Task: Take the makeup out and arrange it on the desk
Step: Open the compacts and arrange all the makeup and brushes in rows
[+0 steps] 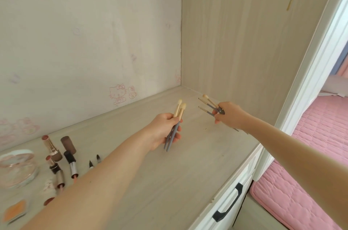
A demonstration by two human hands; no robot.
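Desk (188, 173), brushes (181, 110) gripped in left hand (163, 129) — fanned between right fingers (217, 120)

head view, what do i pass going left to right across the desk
clear round case, lipsticks, two black-tipped pencils, left hand, two brushes it holds, fanned brushes, right hand holding them, pink bedding

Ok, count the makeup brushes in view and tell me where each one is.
5. Two makeup brushes in the left hand, heads up; three fanned in the right hand. Others may hide behind the hands.
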